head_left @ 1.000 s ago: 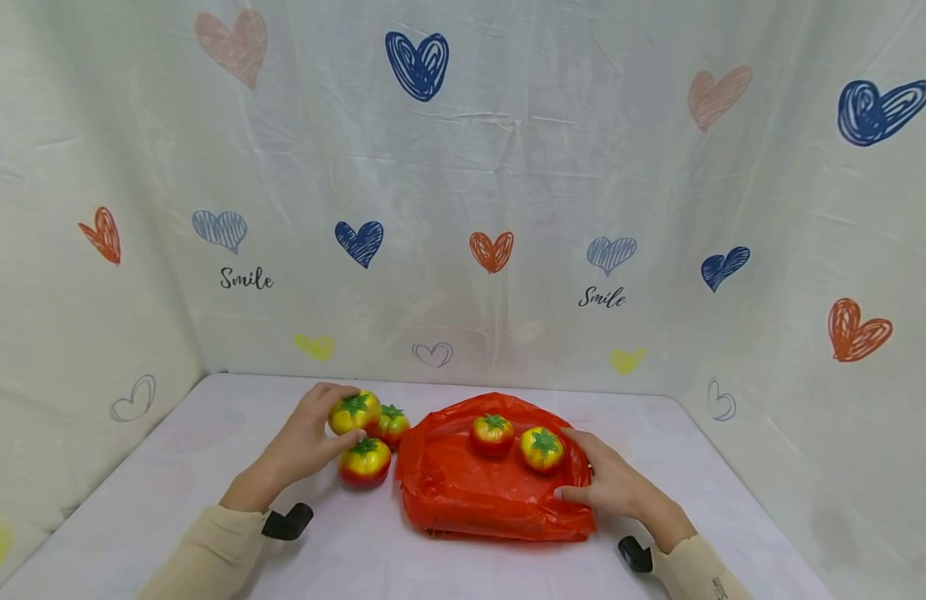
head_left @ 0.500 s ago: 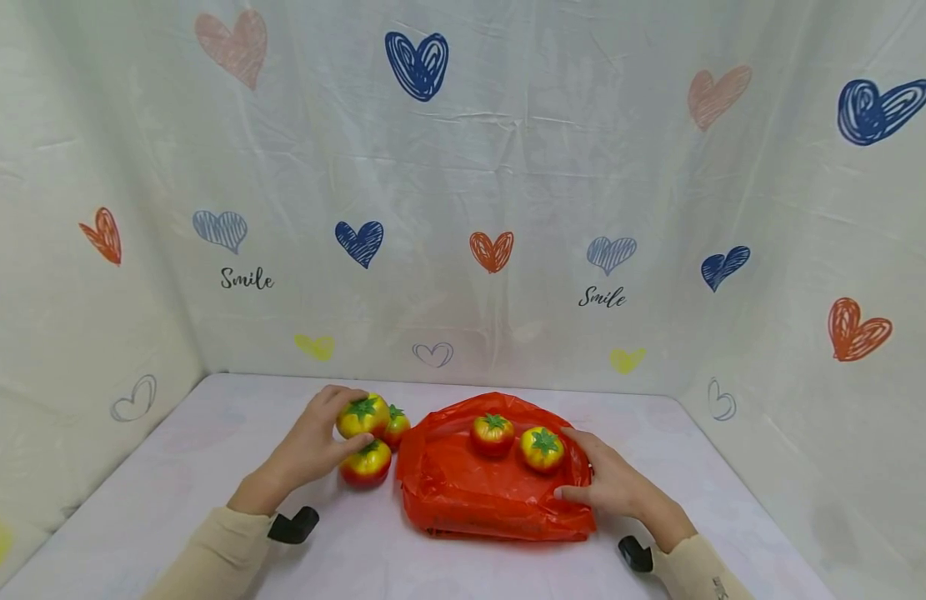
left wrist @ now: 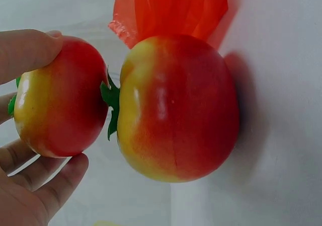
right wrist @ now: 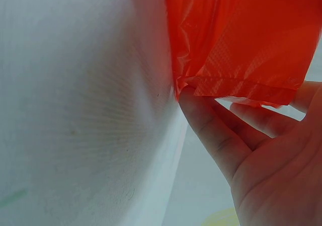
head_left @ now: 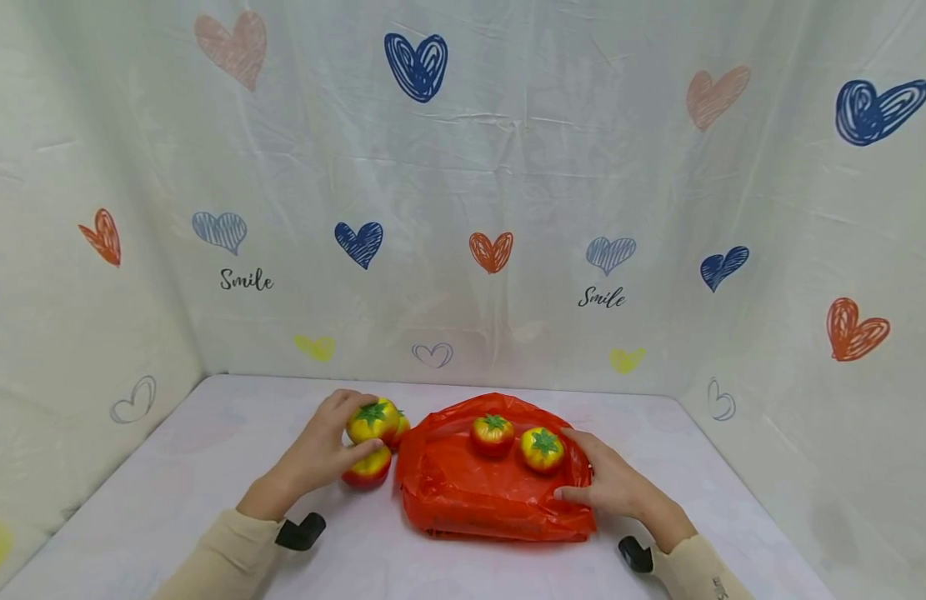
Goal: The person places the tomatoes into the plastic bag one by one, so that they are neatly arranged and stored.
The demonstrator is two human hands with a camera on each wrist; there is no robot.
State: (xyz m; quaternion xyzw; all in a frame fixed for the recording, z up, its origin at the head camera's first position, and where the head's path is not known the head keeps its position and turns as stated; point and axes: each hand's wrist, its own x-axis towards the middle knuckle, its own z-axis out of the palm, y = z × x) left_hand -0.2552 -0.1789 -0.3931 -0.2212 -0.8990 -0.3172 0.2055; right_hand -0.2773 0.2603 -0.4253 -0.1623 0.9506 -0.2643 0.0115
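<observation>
My left hand [head_left: 317, 450] grips a red and yellow tomato [head_left: 374, 419] with a green leafy top, fingers and thumb round its sides. In the left wrist view, the held tomato [left wrist: 75, 105] is raised beside a larger-looking tomato [left wrist: 181, 110] on the table. Another tomato [head_left: 402, 429] is partly hidden behind the held one. A red plastic bag [head_left: 500, 518] lies at the centre, with two tomatoes on its upper part, one left [head_left: 492, 437] and one right [head_left: 542, 452]. My right hand [head_left: 616, 483] holds the bag's right edge between thumb and fingers; some fingertips are hidden by the plastic [right wrist: 251, 40].
The things lie on a white table [head_left: 463, 575]. A pale curtain [head_left: 545, 167] printed with hearts and "Smile" surrounds it at the back and sides. Black wrist mounts, one left [head_left: 301, 531] and one right [head_left: 635, 554], sit by the sleeves.
My left hand has moved right, towards the bag, carrying the tomato, which now overlaps the two tomatoes beside it. My right hand and the bag have stayed in place.
</observation>
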